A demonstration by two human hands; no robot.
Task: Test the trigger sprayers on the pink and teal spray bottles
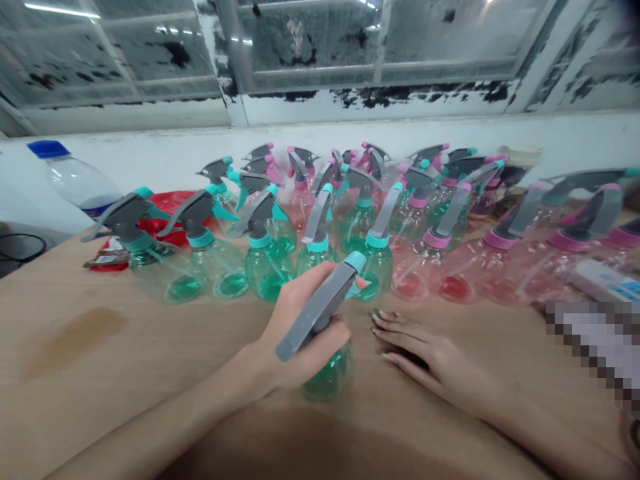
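Note:
My left hand (310, 320) is wrapped round the neck of a green spray bottle (327, 377) with a grey trigger head and a teal nozzle. The bottle is upright close in front of me, its neck hidden by my fingers. To its right, my right hand (420, 343) lies on the table with its fingers stretched out, holding nothing. Just beyond both hands stands a front row of spray bottles, green ones (270, 273) with teal collars on the left and pink ones (455, 283) with pink collars on the right.
More spray bottles (300, 193) crowd behind the front row. A large clear bottle with a blue cap (75, 177) and red packets (107, 257) are at the left of the wooden table (165, 353). A white box (607, 280) and a blurred-out patch (595, 353) are at right. Windows (310, 47) rise behind.

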